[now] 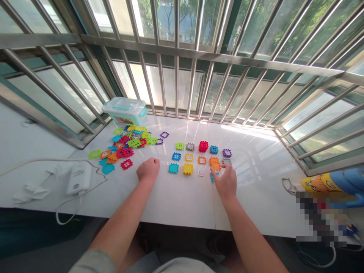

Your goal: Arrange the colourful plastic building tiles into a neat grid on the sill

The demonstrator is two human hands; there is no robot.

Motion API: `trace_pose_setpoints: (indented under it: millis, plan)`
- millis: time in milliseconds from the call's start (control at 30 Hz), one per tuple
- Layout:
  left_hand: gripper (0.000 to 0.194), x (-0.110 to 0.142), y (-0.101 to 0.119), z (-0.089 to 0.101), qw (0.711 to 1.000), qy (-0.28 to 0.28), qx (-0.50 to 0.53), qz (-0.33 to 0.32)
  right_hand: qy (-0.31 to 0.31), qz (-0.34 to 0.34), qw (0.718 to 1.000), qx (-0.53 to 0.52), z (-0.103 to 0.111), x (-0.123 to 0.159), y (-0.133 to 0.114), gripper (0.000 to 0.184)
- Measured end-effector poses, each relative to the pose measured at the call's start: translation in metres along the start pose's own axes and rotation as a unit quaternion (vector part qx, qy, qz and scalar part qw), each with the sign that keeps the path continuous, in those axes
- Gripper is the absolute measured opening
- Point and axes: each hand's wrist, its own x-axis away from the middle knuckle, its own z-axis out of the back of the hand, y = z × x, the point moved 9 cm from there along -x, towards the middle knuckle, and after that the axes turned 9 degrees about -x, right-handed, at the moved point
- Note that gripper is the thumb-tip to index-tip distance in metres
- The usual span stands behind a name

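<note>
My right hand [226, 182] has its thumb and fingers at both sides of an orange square building tile [215, 163], on the right of several tiles and small stacks laid in rows. A blue tile [212, 177] shows partly from under this hand, and a grey tile [226, 161] lies just beyond its fingers. Curled into a fist, my left hand [148, 169] rests on the white table, between the rows and a loose heap of coloured tiles [133, 142]. Nearest to it are a red tile [126, 163] and a turquoise tile [173, 168].
Behind the heap stands a clear lidded box [125, 110]. A white power bank [79, 178] with a cable lies at the left, near crumpled tissue [34, 189]. A yellow and blue bottle [332, 182] lies at the right. Metal window bars [196, 57] close off the table's far side.
</note>
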Motion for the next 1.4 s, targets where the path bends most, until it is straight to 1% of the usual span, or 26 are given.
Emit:
trace_pose_setpoints:
  millis: [67,167,300,433,667,1133,1300,1400]
  plan:
    - [0.049,0.0,0.0,0.0,1.0,-0.001,0.0,0.001,-0.008,-0.02,1.0,0.018,-0.006,-0.016,0.007,0.053]
    - [0.05,0.0,0.0,-0.001,1.0,0.0,0.0,0.0,-0.029,-0.039,0.998,0.036,-0.017,-0.029,0.014,0.051]
    - [0.051,0.0,0.0,0.0,1.0,0.005,-0.001,-0.002,-0.042,-0.038,0.998,0.042,-0.029,-0.034,0.018,0.048]
    - [0.051,0.0,0.001,0.0,1.0,0.004,0.0,-0.001,-0.046,-0.04,0.997,0.047,-0.034,-0.033,0.021,0.048]
    - [0.051,0.0,0.0,0.001,1.0,0.003,0.004,0.002,-0.034,-0.045,0.997,0.048,-0.035,-0.032,0.022,0.049]
    - [0.049,0.002,0.001,0.002,1.0,-0.008,-0.006,0.002,-0.046,-0.039,0.997,0.046,-0.038,-0.033,0.017,0.048]
    - [0.049,0.002,0.002,0.003,1.0,-0.01,-0.006,0.003,-0.04,-0.022,0.998,0.045,-0.037,-0.033,0.013,0.05]
    - [0.048,0.002,0.002,0.003,1.0,-0.01,-0.006,0.003,-0.031,0.0,0.999,0.038,-0.032,-0.032,0.006,0.05]
